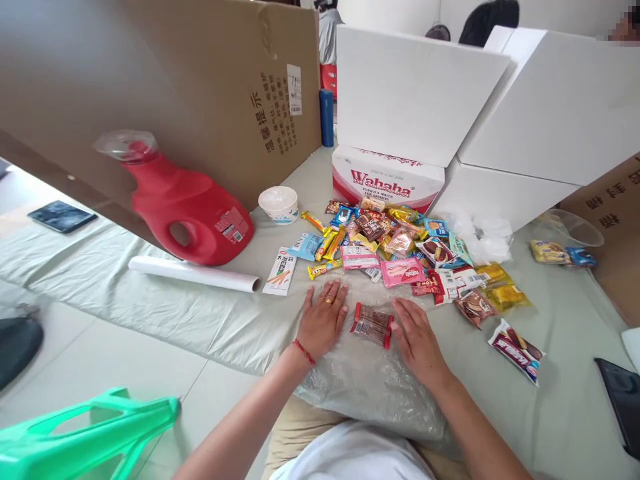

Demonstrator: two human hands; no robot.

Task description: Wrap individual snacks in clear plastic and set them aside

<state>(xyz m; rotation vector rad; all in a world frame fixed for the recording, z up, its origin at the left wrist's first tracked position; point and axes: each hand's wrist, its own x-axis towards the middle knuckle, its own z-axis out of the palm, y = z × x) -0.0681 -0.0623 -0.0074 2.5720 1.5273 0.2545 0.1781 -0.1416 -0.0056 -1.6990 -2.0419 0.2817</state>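
Note:
My left hand [324, 316] lies flat on a clear plastic bag [370, 380] spread over the cloth at the table's near edge, fingers stretched forward and holding nothing. A brown snack packet with red ends [373, 325] rests on the bag between my hands. My right hand [416, 339] is open at the packet's right end, its fingers extended beside it; whether they touch it I cannot tell. Just beyond my fingertips sits a heap of wrapped snacks, with a pink wafer packet [403, 271] at its near side. A purple-and-white snack packet [517, 351] lies farther right.
At left stand a red detergent jug [200, 200], a white roll [195, 274] and a paper bowl [279, 205]. A Wahaha carton [385, 179] and white boxes [415, 93] rise behind the heap. A phone [623, 403] lies at right; a green stool [90, 433] stands on the floor.

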